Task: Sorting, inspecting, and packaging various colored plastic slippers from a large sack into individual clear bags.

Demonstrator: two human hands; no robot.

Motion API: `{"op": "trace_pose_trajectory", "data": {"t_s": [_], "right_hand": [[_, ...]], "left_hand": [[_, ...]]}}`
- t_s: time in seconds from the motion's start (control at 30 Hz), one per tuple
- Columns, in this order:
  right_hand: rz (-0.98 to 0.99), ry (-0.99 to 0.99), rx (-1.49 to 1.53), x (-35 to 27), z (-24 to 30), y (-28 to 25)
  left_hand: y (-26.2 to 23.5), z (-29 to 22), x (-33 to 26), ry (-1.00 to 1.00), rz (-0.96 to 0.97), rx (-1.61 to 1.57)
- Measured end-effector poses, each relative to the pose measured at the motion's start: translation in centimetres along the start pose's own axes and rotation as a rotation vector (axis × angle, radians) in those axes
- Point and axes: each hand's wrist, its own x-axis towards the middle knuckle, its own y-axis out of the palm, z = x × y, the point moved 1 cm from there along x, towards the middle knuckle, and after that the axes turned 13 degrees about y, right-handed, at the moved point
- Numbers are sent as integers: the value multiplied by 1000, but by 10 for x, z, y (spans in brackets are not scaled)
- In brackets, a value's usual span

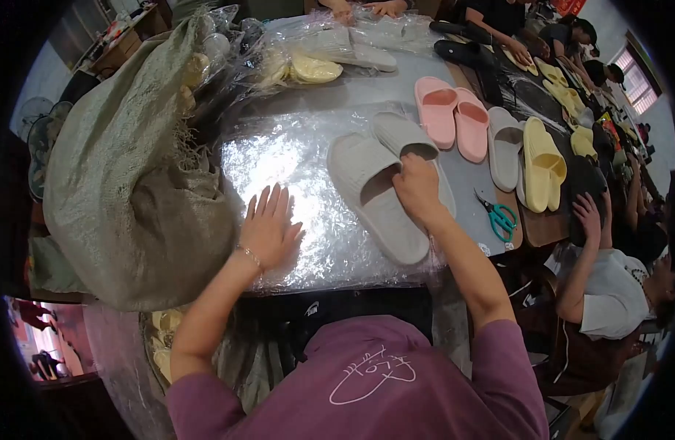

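Note:
A pair of light grey slide slippers (359, 165) lies on a stack of clear plastic bags (279, 136), at the table's near middle. The two slippers are side by side and overlap a little. My right hand (418, 187) is closed on the pair where their inner edges meet, by the straps; the fingertips are partly hidden. To the left of the slippers, my left hand (269, 231) lies flat on the shiny plastic, fingers stretched out, holding nothing. Right of the pair, teal-handled scissors (491, 208) rest on the table.
A bulky woven sack (125, 183) stands at the left. Pink slippers (434, 103), another grey pair (504, 136) and yellow slippers (546, 165) line the right side. Bagged slippers (315, 70) lie at the far side. A person in white (620, 290) sits at the right; other people work farther off.

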Motion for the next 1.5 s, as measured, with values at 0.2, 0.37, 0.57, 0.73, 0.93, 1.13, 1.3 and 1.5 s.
{"op": "trace_pose_trajectory", "data": {"t_s": [0.2, 0.37, 0.57, 0.73, 0.93, 1.13, 1.3, 1.5], "right_hand": [[36, -2, 93, -23, 100, -37], [80, 75, 38, -47, 88, 12], [273, 108, 527, -56, 33, -51], [77, -77, 314, -72, -21, -49], [112, -162, 275, -84, -5, -45], [158, -160, 303, -85, -8, -42], [225, -87, 390, -82, -9, -37], [236, 6, 450, -82, -7, -29]], "left_hand": [[31, 2, -26, -9, -84, 86], [35, 6, -24, 24, -145, 10], [32, 10, -25, 21, -123, 5], [-22, -17, 19, 116, -481, -181], [-33, -48, 104, 266, -446, -60], [-9, -54, 129, 170, -169, -101], [-4, -51, 130, 175, -157, -129], [0, -52, 127, 174, -227, -116]]}}
